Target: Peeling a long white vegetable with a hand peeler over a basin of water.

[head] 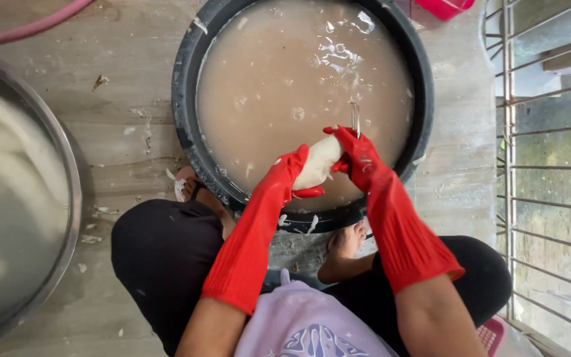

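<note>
long red rubber gloves on left hand (pixel 293 173) and right hand (pixel 357 153), cuffs near elbows; black trousers; lilac printed shirt; sandals.

Both arms reach forward and downward from a squat, each sheathed in a long red glove up to mid-forearm, bare above the cuffs. The left hand (pixel 293 173) curls inward, its fingers (pixel 308 192) wrapped under and closed in a grip. The right hand (pixel 353 151) comes in from the other side — wrist bent, thumb and fingers clamped shut. The two hands meet close together, nearly touching. Knees spread wide, bare feet flat on the floor.
</note>
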